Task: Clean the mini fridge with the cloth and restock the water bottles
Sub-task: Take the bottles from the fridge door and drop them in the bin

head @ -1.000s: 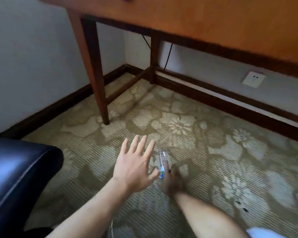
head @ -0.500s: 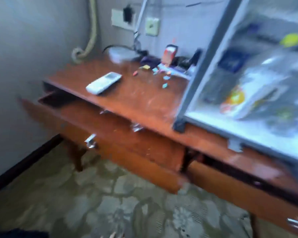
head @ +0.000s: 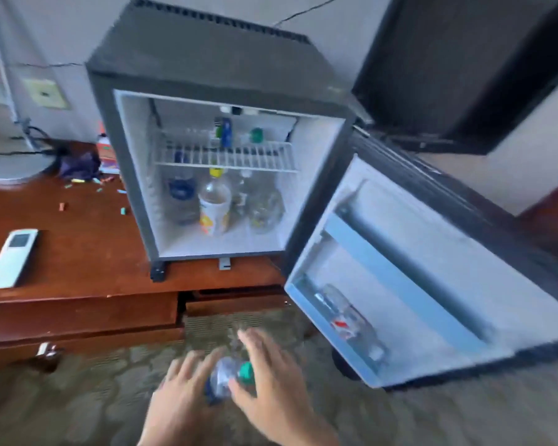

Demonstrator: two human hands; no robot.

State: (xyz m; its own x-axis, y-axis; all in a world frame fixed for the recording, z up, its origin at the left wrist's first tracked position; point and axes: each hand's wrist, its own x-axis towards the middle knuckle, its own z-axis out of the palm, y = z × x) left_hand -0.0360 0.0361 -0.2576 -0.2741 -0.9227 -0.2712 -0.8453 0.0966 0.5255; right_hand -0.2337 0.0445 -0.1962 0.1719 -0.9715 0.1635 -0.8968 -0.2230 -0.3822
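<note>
Green-capped water bottle (head: pixel 231 378) is between my two hands, low in front of the open mini fridge (head: pixel 207 75). My left hand (head: pixel 178 403) has the fingers stretched along its side, and my right hand (head: pixel 271 391) pinches it near the cap. More bottles (head: pixel 215 206) stand inside under the wire shelf (head: pixel 226 157), and one lies in the door rack (head: pixel 384 346). The fridge sits on a wooden desk (head: pixel 78 246)

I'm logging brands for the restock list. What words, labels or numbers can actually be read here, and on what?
None can be read.
Bottle labels inside the mini fridge: blurred.
Label on the door-shelf bottle: blurred.
Water bottle between the hands: blurred.
Remote screen: too small.
</note>
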